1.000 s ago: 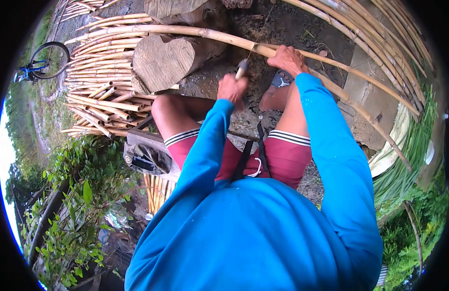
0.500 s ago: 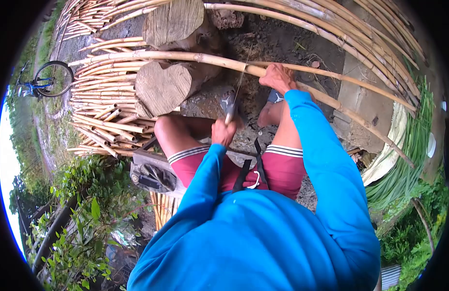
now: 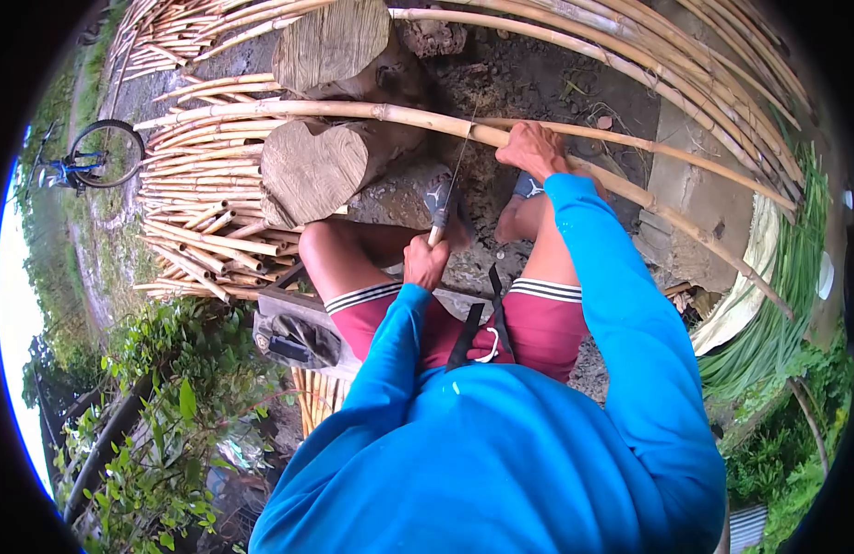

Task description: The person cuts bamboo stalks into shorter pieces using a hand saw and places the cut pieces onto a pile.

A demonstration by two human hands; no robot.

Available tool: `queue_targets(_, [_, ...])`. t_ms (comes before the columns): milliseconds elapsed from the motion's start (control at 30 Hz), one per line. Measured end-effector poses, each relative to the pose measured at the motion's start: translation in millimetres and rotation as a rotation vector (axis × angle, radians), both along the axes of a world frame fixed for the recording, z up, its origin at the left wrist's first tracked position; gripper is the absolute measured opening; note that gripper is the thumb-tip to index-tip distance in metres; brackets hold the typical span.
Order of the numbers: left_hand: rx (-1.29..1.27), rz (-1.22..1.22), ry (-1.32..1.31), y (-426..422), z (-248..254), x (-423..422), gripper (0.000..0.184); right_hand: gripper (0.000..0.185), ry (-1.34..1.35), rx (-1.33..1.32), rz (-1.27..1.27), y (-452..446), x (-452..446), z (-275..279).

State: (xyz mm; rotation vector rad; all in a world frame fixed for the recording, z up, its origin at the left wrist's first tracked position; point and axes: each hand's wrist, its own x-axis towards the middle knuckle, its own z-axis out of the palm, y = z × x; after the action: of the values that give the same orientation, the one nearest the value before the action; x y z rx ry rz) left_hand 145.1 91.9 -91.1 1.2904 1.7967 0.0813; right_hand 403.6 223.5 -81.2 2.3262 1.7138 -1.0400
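My left hand [image 3: 426,261] is closed around the pale handle of a narrow saw [image 3: 456,177]. The saw's thin blade runs up from that fist and crosses a long bamboo pole [image 3: 404,114]. Just right of the crossing, my right hand [image 3: 534,150] grips the same pole from above. The pole lies over a heart-shaped log end [image 3: 313,173] on the left and slopes down to the right. How deep the blade sits in the bamboo is too small to tell.
Cut bamboo lengths [image 3: 205,245] are piled at left, near a bicycle [image 3: 107,152]. Another log [image 3: 330,46] lies beyond. Long poles [image 3: 621,65] stretch across the upper right, with green leaf strips [image 3: 778,314] at right. My knees flank the work; a bench [image 3: 270,309] stands at left.
My left hand and the saw have drawn slightly toward my body. My right hand keeps its grip on the pole. The whole view has shifted a little.
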Motion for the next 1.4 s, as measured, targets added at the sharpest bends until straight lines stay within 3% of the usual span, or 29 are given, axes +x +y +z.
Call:
queue_targets(67, [-0.003,0.08,0.024,8.4,-10.4,2.0,0.042,0.043,-0.016,-0.012,0.003,0.9,-3.1,1.4])
queue_targets(133, [0.345,-0.692,0.194,50.4,-16.6,21.7,0.043,0.042,-0.019,0.022,0.033,2.2,-4.8,-1.9])
queue_targets(200, [-0.074,0.081,-0.154,111.6,-17.7,65.2,0.037,0.042,0.012,-0.023,0.014,-0.1,-3.9,1.1])
queue_targets(233, [-0.074,0.091,-0.164,105.2,-20.1,64.5,0.037,0.043,0.033,-0.072,0.01,0.8,-2.2,6.0])
queue_targets(300, [0.167,-0.109,-0.026,79.5,-26.8,41.2,0.034,0.043,0.027,-0.049,0.011,-3.3,-3.1,1.1])
queue_targets(333, [0.268,-0.603,0.202,44.3,-49.5,10.0,0.036,0.044,0.017,-0.023,0.011,-3.5,-1.7,-1.4])
queue_targets(400, [0.164,-0.077,-0.09,-5.8,-22.9,-13.4,0.028,0.044,0.007,-0.039,0.011,-0.9,-0.9,4.1])
queue_targets(467, [-0.082,0.031,-0.066,4.0,1.7,-5.9,0.035,0.043,-0.015,-0.061,0.003,-0.1,-1.8,2.4])
queue_targets(533, [0.221,-0.628,0.192,38.3,-22.9,1.3,0.037,0.043,-0.03,-0.04,0.014,0.0,-3.7,2.2])
queue_targets(567, [0.072,-0.328,0.061,74.3,-37.6,22.3,0.031,0.042,-0.047,-0.015,0.011,0.7,-3.0,1.7])
queue_targets(633, [-0.104,-0.024,-0.061,78.2,-47.8,31.9,0.025,0.042,0.007,-0.063,-0.009,-3.6,-1.6,4.3])
queue_targets(733, [0.368,-0.737,0.274,29.1,-45.1,7.3,0.02,0.042,0.018,-0.049,-0.009,-7.0,1.2,4.4])
queue_targets(767, [0.392,-0.675,0.239,-5.3,-47.0,-15.3,0.025,0.042,0.004,0.003,0.006,-5.3,1.3,2.6])
queue_targets(800, [0.163,-0.11,-0.056,-9.6,-20.3,-8.2,0.032,0.04,-0.049,0.092,-0.011,-7.3,-0.4,-7.0])
queue_targets(833, [0.041,-0.051,-0.017,-6.8,-2.9,-6.0,0.042,0.039,-0.041,0.07,-0.017,-3.9,1.5,-3.1])
queue_targets(933, [0.072,-0.221,0.016,30.6,-12.2,7.7,0.044,0.037,-0.032,0.029,0.001,-6.5,-3.0,6.7])
queue_targets(1067, [0.013,0.015,-0.058,105.3,-12.1,65.0,0.045,0.036,-0.02,0.037,0.021,-8.3,-0.5,11.1])
queue_targets(1100, [0.049,-0.052,-0.037,94.9,-17.4,57.7,0.041,0.036,-0.019,0.024,-0.009,-7.7,-1.6,6.2])
queue_targets(1133, [0.302,-0.507,0.112,60.9,-41.5,29.3,0.04,0.037,-0.029,0.033,0.002,-7.6,-0.5,4.8])
queue_targets(1167, [0.167,-0.44,0.143,23.6,-33.8,9.6,0.044,0.037,-0.015,0.029,0.012,-12.5,-1.1,0.6])
queue_targets(1200, [0.115,-0.069,0.024,-6.0,-27.2,-3.0,0.041,0.037,0.0,0.042,0.013,-8.5,0.6,-1.4])
queue_targets(1267, [-0.1,0.05,-0.066,-10.7,-11.0,-12.7,0.042,0.036,-0.012,0.046,0.006,-2.6,5.0,6.0])
queue_targets(1333, [-0.027,0.052,-0.004,10.9,-7.6,1.9,0.037,0.036,-0.01,0.028,0.054,-7.2,-2.3,7.8])
queue_targets(1367, [0.306,-0.666,0.206,31.3,-46.0,-1.7,0.032,0.036,-0.029,0.068,0.03,-5.0,-0.9,5.4])
queue_targets(1400, [0.347,-0.657,0.075,60.7,-22.6,21.2,0.03,0.035,-0.043,0.098,0.004,-7.4,-2.2,2.0])
